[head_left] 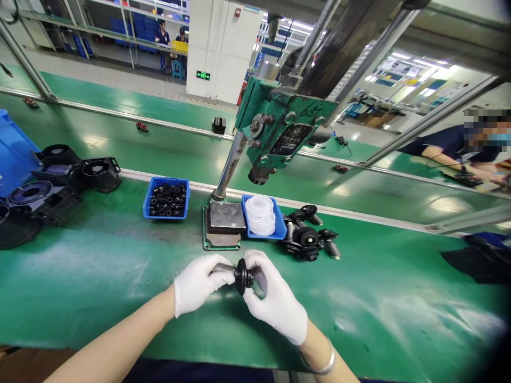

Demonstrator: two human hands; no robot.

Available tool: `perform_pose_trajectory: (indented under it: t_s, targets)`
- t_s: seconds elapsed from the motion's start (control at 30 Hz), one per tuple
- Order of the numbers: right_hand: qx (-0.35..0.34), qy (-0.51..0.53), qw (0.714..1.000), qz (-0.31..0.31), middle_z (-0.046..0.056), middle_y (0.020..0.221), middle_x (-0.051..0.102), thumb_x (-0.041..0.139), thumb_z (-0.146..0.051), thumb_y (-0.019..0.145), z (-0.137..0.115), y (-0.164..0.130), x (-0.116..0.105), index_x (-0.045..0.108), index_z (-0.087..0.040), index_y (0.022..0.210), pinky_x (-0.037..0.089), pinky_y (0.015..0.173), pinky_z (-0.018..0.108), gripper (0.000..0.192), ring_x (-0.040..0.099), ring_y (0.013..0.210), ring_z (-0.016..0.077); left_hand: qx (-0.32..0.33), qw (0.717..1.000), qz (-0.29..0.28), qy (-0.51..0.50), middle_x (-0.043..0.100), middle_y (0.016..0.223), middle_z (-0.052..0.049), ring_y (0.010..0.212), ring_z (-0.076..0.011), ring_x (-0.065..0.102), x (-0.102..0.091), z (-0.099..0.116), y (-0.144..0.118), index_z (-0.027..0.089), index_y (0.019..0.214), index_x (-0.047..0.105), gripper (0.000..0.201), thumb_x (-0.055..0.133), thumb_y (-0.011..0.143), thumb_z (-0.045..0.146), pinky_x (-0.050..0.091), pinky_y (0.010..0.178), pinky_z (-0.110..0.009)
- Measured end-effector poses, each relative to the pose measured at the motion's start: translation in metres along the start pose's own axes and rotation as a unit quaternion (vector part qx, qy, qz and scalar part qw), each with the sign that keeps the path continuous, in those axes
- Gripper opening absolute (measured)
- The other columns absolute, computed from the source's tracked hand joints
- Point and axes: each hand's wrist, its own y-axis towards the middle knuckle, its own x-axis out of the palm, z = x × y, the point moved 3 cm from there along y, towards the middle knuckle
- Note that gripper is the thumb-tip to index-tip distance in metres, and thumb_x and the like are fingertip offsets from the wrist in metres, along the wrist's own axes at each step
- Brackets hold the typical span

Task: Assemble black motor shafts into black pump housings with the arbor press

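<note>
Both hands wear white gloves and hold one part between them, a metal shaft with a black disc-shaped wheel [241, 276] on its end. My left hand [202, 282] is closed around the bare metal shaft. The fingers of my right hand [273, 295] grip the black wheel end from the right. The part lies roughly level above the green table, just in front of the press base. The press's flat metal block [227, 215] sits behind my hands, under the green press head [283, 125].
A blue bin of small black rings [166, 199] stands behind left. A blue bin of white plastic rings [260, 215] is right of the press, beside piled black shaft parts [307, 236]. Black housings [59, 181] lie far left. A co-worker [459, 151] sits across at the right.
</note>
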Motion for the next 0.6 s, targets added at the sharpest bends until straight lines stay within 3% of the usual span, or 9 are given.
perform_pose_trajectory:
  t_s: [0.1, 0.27, 0.37, 0.47, 0.6]
  targets:
    - [-0.005, -0.016, 1.000, -0.012, 0.004, 0.099, 0.044, 0.050, -0.003, 0.069, 0.003, 0.006, 0.001, 0.042, -0.024, 0.095, 0.047, 0.082, 0.033, 0.034, 0.048, 0.090, 0.0189, 0.013, 0.996, 0.027, 0.082, 0.070, 0.100, -0.003, 0.093, -0.0189, 0.065, -0.004, -0.002, 0.000, 0.020, 0.102, 0.064, 0.022, 0.058, 0.090, 0.038, 0.049, 0.084, -0.027]
    - [-0.042, -0.078, 0.996, -0.005, 0.003, 0.094, 0.045, 0.048, 0.001, 0.063, 0.005, 0.021, 0.005, 0.039, -0.023, 0.084, 0.044, 0.081, 0.033, 0.033, 0.048, 0.089, 0.0198, 0.007, 0.961, 0.000, 0.278, 0.072, 0.104, -0.002, 0.094, -0.0161, 0.068, -0.013, 0.007, 0.005, 0.022, 0.109, 0.060, 0.022, 0.049, 0.095, 0.034, 0.052, 0.082, -0.023]
    - [-0.063, -0.097, 0.993, -0.009, 0.003, 0.091, 0.046, 0.046, 0.002, 0.060, 0.004, 0.029, 0.019, 0.038, -0.023, 0.082, 0.043, 0.074, 0.031, 0.035, 0.047, 0.083, 0.0189, -0.020, 0.923, 0.012, 0.385, 0.074, 0.094, -0.009, 0.087, -0.0278, 0.071, -0.011, 0.014, 0.010, 0.018, 0.098, 0.066, 0.017, 0.057, 0.085, 0.025, 0.054, 0.077, -0.036]
    - [-0.078, -0.087, 0.993, -0.021, 0.001, 0.084, 0.045, 0.045, 0.002, 0.056, 0.002, 0.032, 0.037, 0.035, -0.023, 0.080, 0.040, 0.065, 0.028, 0.036, 0.045, 0.075, 0.0177, -0.049, 0.868, 0.034, 0.492, 0.072, 0.088, -0.020, 0.082, -0.0382, 0.070, -0.004, 0.015, 0.015, 0.011, 0.090, 0.068, 0.022, 0.048, 0.082, 0.014, 0.052, 0.072, -0.050]
    - [-0.086, -0.075, 0.993, -0.011, 0.001, 0.082, 0.045, 0.045, 0.001, 0.056, 0.000, 0.029, 0.039, 0.035, -0.023, 0.079, 0.040, 0.062, 0.027, 0.035, 0.046, 0.072, 0.0170, -0.059, 0.825, 0.024, 0.562, 0.073, 0.078, -0.016, 0.073, -0.0346, 0.071, -0.010, 0.011, 0.013, 0.015, 0.080, 0.070, 0.016, 0.056, 0.077, 0.022, 0.052, 0.068, -0.043]
